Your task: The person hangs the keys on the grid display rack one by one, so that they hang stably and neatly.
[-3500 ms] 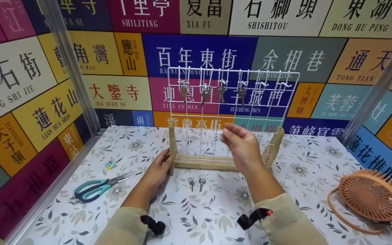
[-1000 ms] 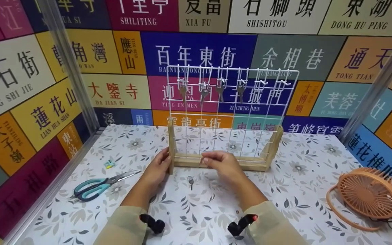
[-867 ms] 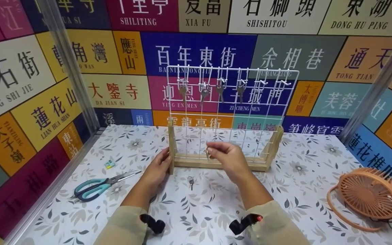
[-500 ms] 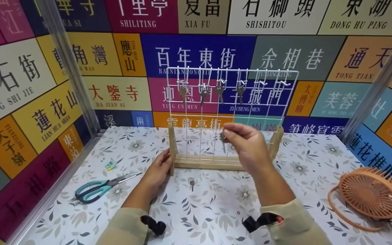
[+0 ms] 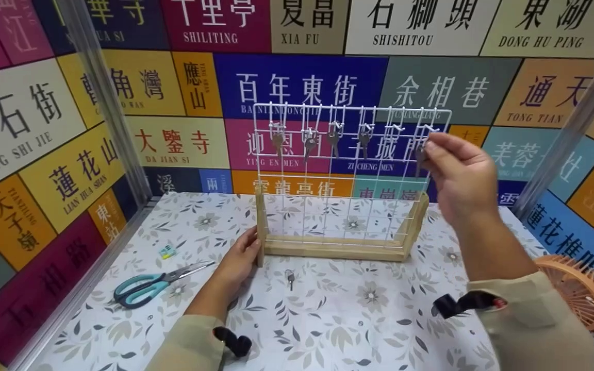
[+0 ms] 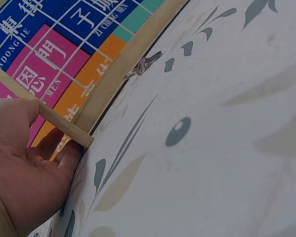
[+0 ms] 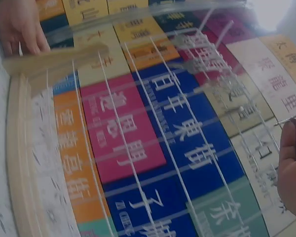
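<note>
A white wire grid rack with a wooden base [image 5: 328, 251] stands upright mid-table. Four of its hooks from the left carry keys, among them a key [image 5: 277, 141] at the far left. My right hand [image 5: 464, 175] pinches another key [image 5: 419, 157] right at the rightmost hook; in the right wrist view its ring [image 7: 288, 121] shows at the fingertips. My left hand [image 5: 237, 260] grips the rack's left wooden upright [image 6: 54, 118], thumb on one side and fingers on the other. One loose key with a ring [image 5: 291, 279] lies on the table before the base.
Teal-handled scissors [image 5: 142, 291] lie left of my left forearm, with a small green-and-yellow item [image 5: 167, 251] behind them. An orange fan [image 5: 570, 288] stands at the right, partly behind my right sleeve. Sign-covered walls [image 5: 297, 77] enclose the back and sides.
My right hand picked up one of two loose keys from the table, then carried it up and right to the rightmost hook. My left hand stays on the upright.
</note>
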The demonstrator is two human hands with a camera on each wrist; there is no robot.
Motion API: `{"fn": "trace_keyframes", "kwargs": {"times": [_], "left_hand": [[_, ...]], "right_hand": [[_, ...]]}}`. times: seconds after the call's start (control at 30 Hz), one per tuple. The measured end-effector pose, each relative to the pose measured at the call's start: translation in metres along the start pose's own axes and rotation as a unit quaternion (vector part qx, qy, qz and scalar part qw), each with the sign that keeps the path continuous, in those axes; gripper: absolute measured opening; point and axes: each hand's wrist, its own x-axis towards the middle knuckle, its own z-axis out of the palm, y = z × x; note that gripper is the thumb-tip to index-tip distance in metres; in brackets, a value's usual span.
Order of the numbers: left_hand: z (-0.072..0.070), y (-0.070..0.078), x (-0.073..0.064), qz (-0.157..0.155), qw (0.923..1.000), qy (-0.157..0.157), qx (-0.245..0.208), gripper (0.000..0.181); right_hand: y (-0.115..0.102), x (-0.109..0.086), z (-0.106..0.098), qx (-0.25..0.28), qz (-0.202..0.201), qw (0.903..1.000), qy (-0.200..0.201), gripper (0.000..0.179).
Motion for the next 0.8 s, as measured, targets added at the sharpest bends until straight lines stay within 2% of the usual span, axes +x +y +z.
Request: {"fn": "trace_keyframes", "kwargs": {"times": [0.13, 0.3, 0.47, 0.8], "left_hand": [[0.0, 0.0, 0.0, -0.013, 0.9999, 0.005, -0.002, 0.047], [0.002, 0.002, 0.0, -0.023, 0.9996, 0.012, 0.005, 0.047], [0.002, 0.004, -0.001, -0.026, 0.9995, 0.014, 0.012, 0.048], [0.001, 0.001, 0.001, -0.012, 0.9999, 0.006, 0.002, 0.049]], "right_hand": [[-0.009, 0.014, -0.01, -0.018, -0.006, 0.9995, 0.026, 0.037], [-0.012, 0.023, -0.016, -0.031, 0.006, 0.9989, 0.035, 0.04], [-0.009, 0.021, -0.013, -0.033, 0.006, 0.9992, 0.021, 0.042], [0.0, 0.018, 0.007, -0.017, 0.02, 0.9996, -0.007, 0.035]]}}
